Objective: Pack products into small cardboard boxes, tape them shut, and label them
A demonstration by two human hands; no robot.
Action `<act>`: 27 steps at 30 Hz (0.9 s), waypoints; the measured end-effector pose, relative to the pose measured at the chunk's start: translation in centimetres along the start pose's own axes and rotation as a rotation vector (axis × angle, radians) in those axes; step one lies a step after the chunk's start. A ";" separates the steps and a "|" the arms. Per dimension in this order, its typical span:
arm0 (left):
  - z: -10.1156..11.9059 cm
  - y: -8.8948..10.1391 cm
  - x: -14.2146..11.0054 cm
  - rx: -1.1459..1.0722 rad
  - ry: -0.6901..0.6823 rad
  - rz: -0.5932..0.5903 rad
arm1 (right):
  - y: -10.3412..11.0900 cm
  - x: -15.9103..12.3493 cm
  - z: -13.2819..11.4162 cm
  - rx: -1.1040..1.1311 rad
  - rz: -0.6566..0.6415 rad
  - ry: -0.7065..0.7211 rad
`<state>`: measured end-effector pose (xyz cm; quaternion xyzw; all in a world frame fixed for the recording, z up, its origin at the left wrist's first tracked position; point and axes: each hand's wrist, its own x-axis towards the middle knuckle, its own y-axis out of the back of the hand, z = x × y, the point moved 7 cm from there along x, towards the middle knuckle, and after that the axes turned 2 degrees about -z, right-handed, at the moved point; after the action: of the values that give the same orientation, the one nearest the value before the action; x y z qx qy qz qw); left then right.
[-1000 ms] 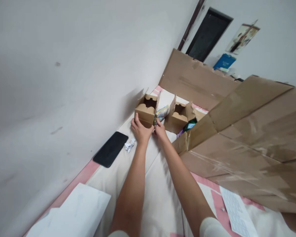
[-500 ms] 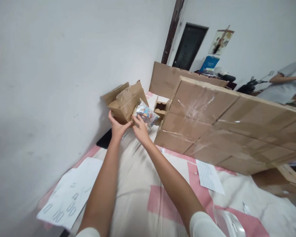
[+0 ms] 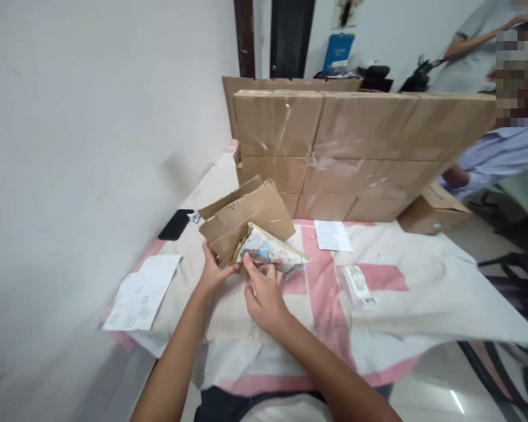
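While hands (image 3: 266, 302) hold carton (image 3: 257, 214) and pouch (image 3: 268, 247), boxes (image 3: 361, 129) stand behind.

Packet (image 3: 270, 247) partly hidden behind right hand (image 3: 266, 296), poster (image 3: 347, 14) partly beyond picture's top

L wall (image 3: 70, 146): plain off-white, fills L side of frame, soft shadow ctr-L. Back wall (image 3: 391, 29), pale, upper R. Dk vertical post (image 3: 245, 38) top ctr, dk door (image 3: 291, 38) just R of it, both cropped by top edge. Table w/ off-wht + pink cloth (image 3: 422, 310) across ctr/lower frame. Floor (image 3: 431, 395) lower R: pale, glossy, w/ bright light streak (image 3: 456, 401). Dk furniture (image 3: 514, 275) far R, blurred, type unclear.
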<state>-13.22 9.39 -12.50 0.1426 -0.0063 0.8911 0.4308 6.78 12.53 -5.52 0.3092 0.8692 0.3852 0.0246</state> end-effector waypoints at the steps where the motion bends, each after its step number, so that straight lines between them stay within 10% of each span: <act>1: -0.1 -1.5 0.1 -0.007 0.002 -0.068 | 0.5 -1.5 1.0 -0.032 0.017 -0.001; 7: -0.6 -7.3 0.5 -0.072 0.017 -0.316 | 5.2 -7.6 4.4 -0.133 0.262 0.252; 10: -0.8 -8.0 -0.5 -0.089 0.032 -0.389 | 9.1 -7.8 5.3 -0.217 0.405 0.145; 15: -0.4 -7.8 -1.7 -0.103 0.046 -0.432 | 9.7 -4.8 6.0 -0.361 -0.021 -0.136; 19: -0.1 -7.8 -1.7 -0.111 0.021 -0.444 | 9.8 -4.1 4.6 -0.462 -0.191 -0.056; 24: 0.1 -8.3 -2.0 -0.126 -0.026 -0.487 | 14.7 -5.1 1.4 0.273 -0.281 0.165; 27: 0.5 -8.5 -2.4 -0.121 -0.039 -0.509 | 22.0 -4.0 0.8 0.571 0.128 0.224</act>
<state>-5.16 12.83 -13.60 0.1308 -0.0319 0.7492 0.6486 21.58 22.10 8.18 0.3133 0.9182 0.1579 -0.1837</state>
